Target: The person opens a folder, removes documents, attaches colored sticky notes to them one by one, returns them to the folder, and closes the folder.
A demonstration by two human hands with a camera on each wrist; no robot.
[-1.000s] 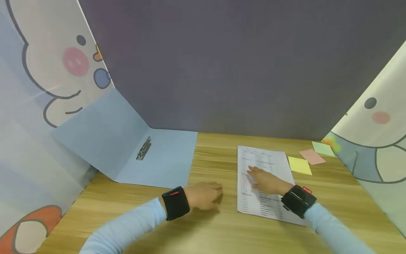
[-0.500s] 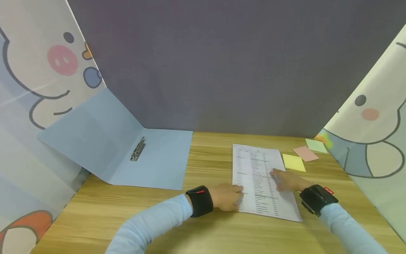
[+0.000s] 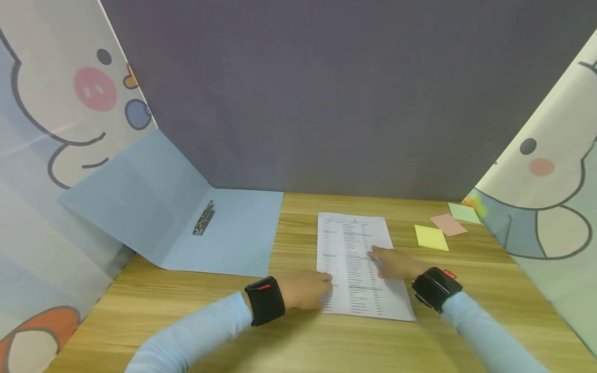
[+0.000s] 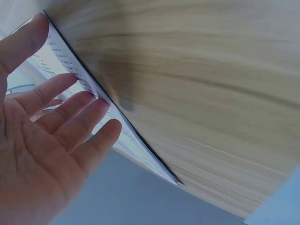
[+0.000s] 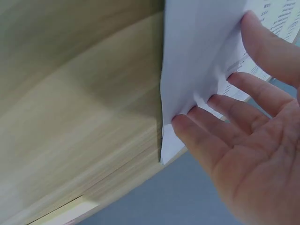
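In the head view a stack of printed paper sheets [image 3: 356,269] lies flat on the table, right of centre. My left hand [image 3: 305,290] rests at its left edge. In the left wrist view its fingers [image 4: 98,136] are loosely extended, fingertips on the sheets' printed margin. From the right, my right hand [image 3: 396,263] reaches over the sheets. Its fingertips press on the top sheet near the right edge, fingers [image 5: 197,136] extended and slightly bent, the paper dimpling beneath them. Left of the sheets stands an opened light blue folder [image 3: 233,238] with a metal clip [image 3: 203,218].
Yellow [image 3: 431,238], pink [image 3: 448,225] and green sticky notes [image 3: 464,213] lie at the back right of the wooden table [image 3: 224,331]. A grey panel [image 3: 303,98] closes off the back. Cartoon-printed sheets [image 3: 79,134] line both sides.
My left hand has come right to the sheets' left edge, and my right hand has shifted toward their right side. The sheets have then slid left with both hands, away from the sticky notes.
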